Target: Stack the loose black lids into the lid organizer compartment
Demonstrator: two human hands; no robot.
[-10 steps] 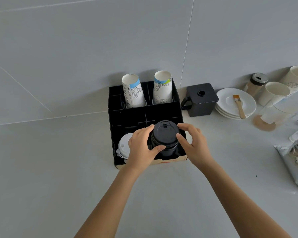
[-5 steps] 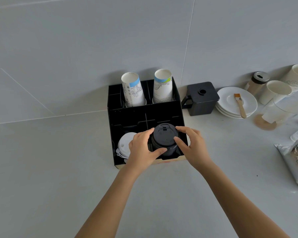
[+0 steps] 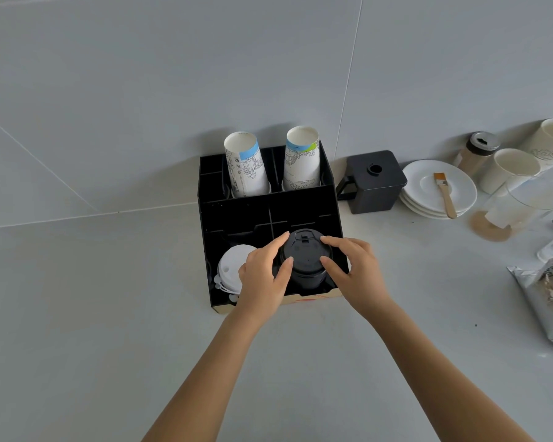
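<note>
Frame centre: left hand (image 3: 262, 275) and right hand (image 3: 355, 272) grasp stack of round matte black plastic lids (image 3: 304, 260), seated in front-right compartment of black boxy lid organizer (image 3: 262, 215) on smooth grey surface (image 3: 109, 314).

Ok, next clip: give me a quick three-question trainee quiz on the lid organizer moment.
1. True or false: the stack of black lids sits in the front right compartment of the black organizer.
2. Multiple choice: what lies in the compartment to the left of that stack? A) white lids B) paper cups C) a brush
3. Short answer: how do the left hand and right hand meet the black stack?

Key:
1. True.
2. A, the white lids; the paper cups stand in the back row, and the brush lies on the white plates.
3. Fingertips of both hands touch its sides, one hand on each side.
</note>
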